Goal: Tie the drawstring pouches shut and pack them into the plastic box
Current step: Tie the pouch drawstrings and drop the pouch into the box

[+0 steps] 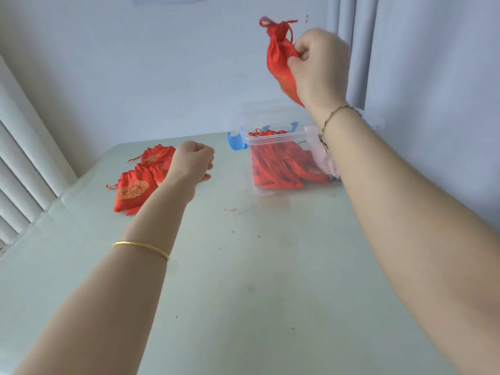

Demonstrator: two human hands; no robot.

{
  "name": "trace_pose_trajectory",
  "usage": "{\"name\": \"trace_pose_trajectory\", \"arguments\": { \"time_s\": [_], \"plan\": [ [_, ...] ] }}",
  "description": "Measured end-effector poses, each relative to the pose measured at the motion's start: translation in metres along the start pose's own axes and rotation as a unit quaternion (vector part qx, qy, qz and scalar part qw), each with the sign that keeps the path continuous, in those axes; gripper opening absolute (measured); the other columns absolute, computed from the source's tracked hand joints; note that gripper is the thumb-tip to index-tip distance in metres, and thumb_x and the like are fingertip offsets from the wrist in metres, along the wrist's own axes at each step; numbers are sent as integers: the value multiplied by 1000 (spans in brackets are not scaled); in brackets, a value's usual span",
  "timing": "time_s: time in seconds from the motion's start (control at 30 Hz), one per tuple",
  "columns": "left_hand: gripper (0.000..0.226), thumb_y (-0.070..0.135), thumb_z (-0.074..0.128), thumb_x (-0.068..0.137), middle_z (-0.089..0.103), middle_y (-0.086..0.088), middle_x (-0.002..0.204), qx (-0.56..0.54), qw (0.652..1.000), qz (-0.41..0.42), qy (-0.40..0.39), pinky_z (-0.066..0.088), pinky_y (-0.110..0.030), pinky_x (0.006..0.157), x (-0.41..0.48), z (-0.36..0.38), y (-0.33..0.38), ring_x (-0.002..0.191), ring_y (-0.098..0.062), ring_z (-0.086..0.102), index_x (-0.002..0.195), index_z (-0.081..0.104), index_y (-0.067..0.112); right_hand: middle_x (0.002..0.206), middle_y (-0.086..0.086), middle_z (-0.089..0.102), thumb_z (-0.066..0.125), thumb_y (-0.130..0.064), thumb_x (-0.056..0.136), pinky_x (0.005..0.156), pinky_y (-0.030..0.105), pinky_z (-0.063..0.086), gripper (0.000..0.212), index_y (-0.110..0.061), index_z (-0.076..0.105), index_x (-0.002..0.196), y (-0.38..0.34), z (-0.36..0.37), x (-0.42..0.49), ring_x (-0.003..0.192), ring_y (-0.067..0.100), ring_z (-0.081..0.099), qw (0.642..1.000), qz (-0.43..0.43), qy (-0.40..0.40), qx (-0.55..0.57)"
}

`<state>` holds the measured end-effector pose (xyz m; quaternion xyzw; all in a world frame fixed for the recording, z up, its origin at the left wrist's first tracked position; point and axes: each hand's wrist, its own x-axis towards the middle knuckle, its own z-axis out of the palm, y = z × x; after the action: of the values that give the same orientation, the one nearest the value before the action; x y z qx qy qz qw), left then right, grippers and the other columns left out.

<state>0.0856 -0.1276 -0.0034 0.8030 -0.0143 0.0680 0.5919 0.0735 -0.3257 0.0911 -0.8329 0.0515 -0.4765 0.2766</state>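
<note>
My right hand [320,63] is raised high above the clear plastic box [281,138] and grips a red drawstring pouch [278,55] whose neck is pulled tight, cords sticking up. The box with blue latches stands at the table's far side and holds several red pouches [281,166] packed upright. My left hand [193,161] hovers in a loose fist over a small pile of red pouches with gold embroidery [135,189] at the far left of the table; I see nothing held in it.
The pale green table [243,266] carries tiny red fluff specks near the middle. A white radiator or slatted panel [24,158] runs along the left edge. A wall and grey curtain [349,50] stand close behind the box.
</note>
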Motion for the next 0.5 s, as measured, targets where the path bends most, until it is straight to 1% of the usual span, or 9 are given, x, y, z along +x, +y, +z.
{"name": "trace_pose_trajectory", "arguments": {
  "time_s": [0.03,0.1,0.13,0.17,0.2,0.23,0.3,0.37,0.5],
  "plan": [
    [13,8,46,87,52,-3,75,28,1000,1,14,42,-23,56,5,-1,-7,62,-13,48,80,56,12,78,6,54,46,-11,78,62,29,31,19,-6,64,84,5,7,-1,76,22,50,998,4,-32,-54],
    [19,11,45,82,56,-9,83,115,992,-1,46,45,-27,62,13,-4,-23,67,-21,51,93,61,7,91,14,61,49,-14,84,67,28,38,22,-4,65,94,17,21,-10,89,27,58,987,21,-124,-103],
    [27,13,45,80,59,-12,96,177,982,-16,59,48,-31,72,15,-7,-31,80,-28,55,101,61,8,100,14,64,51,-11,84,75,29,44,23,-3,66,99,23,26,-16,98,29,60,982,29,-157,-100],
    [34,14,44,80,56,-16,113,238,968,-36,71,48,-38,85,16,-11,-39,99,-35,53,109,59,10,108,14,65,50,-6,83,83,31,46,25,-3,65,102,28,29,-22,104,31,60,981,30,-170,-89],
    [38,15,44,82,47,-18,127,291,952,-54,77,43,-44,95,15,-15,-46,116,-38,43,118,55,10,112,14,64,48,-1,82,87,31,45,28,-4,65,104,31,30,-28,108,31,58,983,30,-167,-75],
    [41,15,45,85,39,-18,134,337,936,-67,79,37,-46,101,14,-18,-54,125,-38,34,126,49,8,114,14,64,46,2,81,90,31,45,31,-5,65,105,33,30,-32,109,31,58,985,31,-155,-63],
    [46,17,46,88,32,-17,140,418,902,-83,72,29,-48,104,8,-24,-68,131,-36,25,131,40,5,111,13,65,42,5,80,89,31,46,35,-5,66,103,32,26,-39,105,28,59,992,21,-120,-34],
    [48,20,46,88,31,-15,141,465,878,-101,58,26,-48,105,4,-28,-81,133,-34,24,134,37,5,102,13,67,42,6,78,85,34,49,34,-4,67,98,25,23,-49,94,25,61,994,14,-104,30],
    [47,23,41,92,35,-13,140,495,860,-122,24,25,-47,105,-3,-29,-91,132,-32,29,136,36,8,82,8,65,44,6,80,75,38,55,27,-3,67,90,3,23,-80,78,25,66,973,43,-147,173]
  ]
}}
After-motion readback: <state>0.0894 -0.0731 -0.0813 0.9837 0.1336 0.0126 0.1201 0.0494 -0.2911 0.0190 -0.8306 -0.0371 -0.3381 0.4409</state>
